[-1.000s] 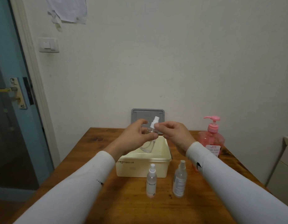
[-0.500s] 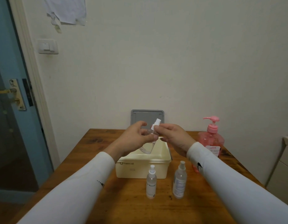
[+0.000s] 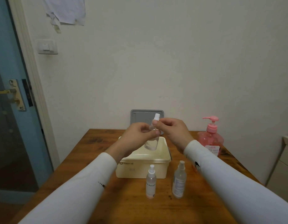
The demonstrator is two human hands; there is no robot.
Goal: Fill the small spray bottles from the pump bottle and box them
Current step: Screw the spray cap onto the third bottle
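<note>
Clear spray bottle (image 3: 151, 139) is held up over the cream box (image 3: 142, 168), tilted, base toward the box, white spray head (image 3: 156, 118) up top. Against half a second and a second ago: barely any change. Bottle in the same spot over the box, both hands on it as before; right fingertips have shifted slightly on the neck, head maybe a touch more upright. Judgement: cap is being twisted, on or off cannot be told. Bottle looks close to empty, only a little liquid low down, so likely opening for a fill.

Grip: left hand (image 3: 136, 136) curled round the bottle's upper body and shoulder, closed on it, steadying. Right hand (image 3: 170, 131) pinches the neck just under the spray head with thumb and forefinger (image 3: 154, 122), other fingers loosely curled.

Two more small spray bottles stand on the worktop (image 3: 123, 204) in front of the box: left one (image 3: 150, 183) with lettering, right one (image 3: 179, 180) taller, labelled. Neither boxed yet. Pink pump bottle (image 3: 211, 136) stands at the right rear, well apart from the hands, untouched. Grey lid (image 3: 140, 117) is propped against the wall behind the box.
</note>
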